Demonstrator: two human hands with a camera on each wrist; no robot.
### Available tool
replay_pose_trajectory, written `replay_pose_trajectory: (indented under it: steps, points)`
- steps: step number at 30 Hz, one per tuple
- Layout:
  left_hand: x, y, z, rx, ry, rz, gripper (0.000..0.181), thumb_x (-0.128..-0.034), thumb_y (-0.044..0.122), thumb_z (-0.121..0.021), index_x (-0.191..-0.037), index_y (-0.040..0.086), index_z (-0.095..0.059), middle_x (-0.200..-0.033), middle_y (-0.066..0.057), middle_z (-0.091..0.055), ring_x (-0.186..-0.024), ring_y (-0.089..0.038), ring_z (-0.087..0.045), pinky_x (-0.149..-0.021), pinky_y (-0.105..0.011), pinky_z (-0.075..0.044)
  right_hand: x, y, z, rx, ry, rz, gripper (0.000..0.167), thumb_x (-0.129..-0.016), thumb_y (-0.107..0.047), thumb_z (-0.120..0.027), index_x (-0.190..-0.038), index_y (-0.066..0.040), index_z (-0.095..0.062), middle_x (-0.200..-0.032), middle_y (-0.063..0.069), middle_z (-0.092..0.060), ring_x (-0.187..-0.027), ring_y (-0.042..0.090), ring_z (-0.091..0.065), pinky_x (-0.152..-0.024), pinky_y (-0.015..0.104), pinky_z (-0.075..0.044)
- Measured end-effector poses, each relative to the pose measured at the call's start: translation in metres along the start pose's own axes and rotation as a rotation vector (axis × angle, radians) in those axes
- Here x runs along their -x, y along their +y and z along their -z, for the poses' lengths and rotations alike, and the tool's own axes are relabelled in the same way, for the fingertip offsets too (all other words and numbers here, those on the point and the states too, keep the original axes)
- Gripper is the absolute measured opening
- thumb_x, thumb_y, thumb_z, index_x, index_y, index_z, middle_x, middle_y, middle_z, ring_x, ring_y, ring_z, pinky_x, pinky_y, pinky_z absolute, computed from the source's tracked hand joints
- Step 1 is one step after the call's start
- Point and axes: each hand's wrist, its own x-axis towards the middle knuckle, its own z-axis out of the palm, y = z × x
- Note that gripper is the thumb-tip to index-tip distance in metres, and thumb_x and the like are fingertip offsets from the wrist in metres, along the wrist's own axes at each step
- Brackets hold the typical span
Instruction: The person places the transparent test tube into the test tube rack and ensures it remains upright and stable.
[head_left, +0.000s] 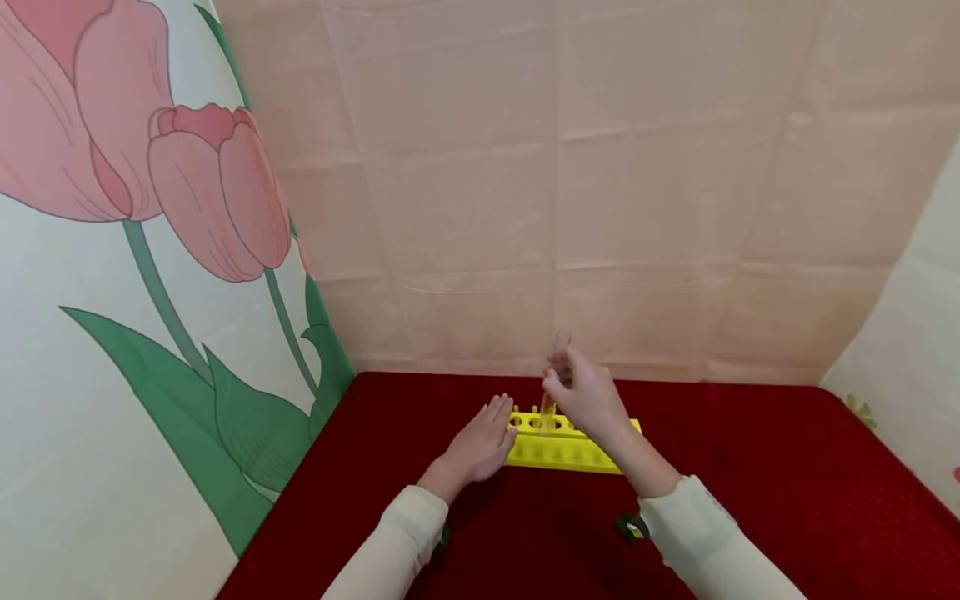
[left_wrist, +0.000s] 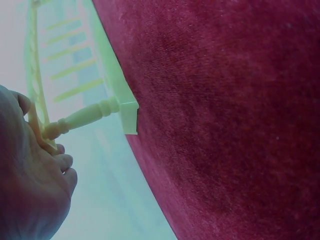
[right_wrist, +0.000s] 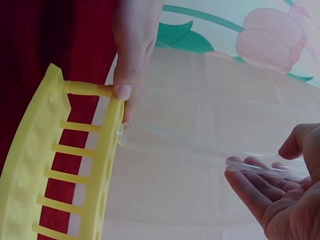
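Observation:
A yellow test tube rack (head_left: 562,454) (left_wrist: 120,82) (right_wrist: 27,135) stands upright on the red cloth. My left hand (head_left: 480,442) (left_wrist: 37,175) (right_wrist: 136,45) rests against the rack's left end, fingers extended together in the head view. Between thumb and fingers, my right hand (head_left: 592,400) (right_wrist: 290,195) holds a clear glass tube (head_left: 549,410) (right_wrist: 180,142). The tube's lower end meets the top plate near the left end; whether it is inside a hole, I cannot tell. What looks like a second clear tube (right_wrist: 260,169) lies along the right fingers.
Red cloth (head_left: 750,467) covers the table around the rack. Behind its far edge hangs a creased beige backdrop (head_left: 637,208). A tulip-patterned sheet (head_left: 45,400) borders the left side and a pale sheet (head_left: 922,308) the right. A dark device (head_left: 632,527) shows beside the right cuff.

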Motion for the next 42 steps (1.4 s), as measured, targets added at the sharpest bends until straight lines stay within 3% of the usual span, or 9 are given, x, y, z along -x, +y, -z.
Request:
replay_pose_trajectory:
  steps: [4,15,42]
  points:
    - [0.001,0.0,0.0,0.0,0.001,-0.002,0.061,-0.112,0.04,-0.025,-0.163,0.007,-0.015,-0.17,-0.008,-0.014,-0.157,-0.021,-0.009,-0.126,-0.04,-0.016,-0.001,-0.002,-0.002,-0.028,-0.009,0.005,0.025,-0.099,-0.014,-0.061,-0.121,-0.002,-0.061,-0.1,0.009,-0.073,-0.089,0.024,-0.072,-0.067,0.031,-0.059]
    - [0.0,-0.001,0.0,-0.004,-0.001,-0.001,0.062,-0.112,0.04,-0.025,-0.163,0.007,-0.015,-0.17,-0.007,-0.013,-0.157,-0.021,-0.008,-0.126,-0.038,-0.015,-0.006,-0.005,-0.005,-0.015,-0.004,0.027,0.025,-0.1,-0.014,-0.06,-0.121,-0.002,-0.061,-0.103,0.01,-0.073,-0.093,0.026,-0.072,-0.082,0.044,-0.061]
    - [0.0,-0.002,-0.001,0.024,0.001,-0.009,0.062,-0.1121,0.04,-0.025,-0.163,0.006,-0.015,-0.17,-0.009,-0.015,-0.157,-0.022,-0.009,-0.126,-0.041,-0.017,-0.012,-0.01,-0.017,-0.079,-0.014,0.034,0.023,-0.1,-0.012,-0.062,-0.121,-0.004,-0.061,-0.105,0.009,-0.071,-0.093,0.024,-0.07,-0.086,0.041,-0.06]
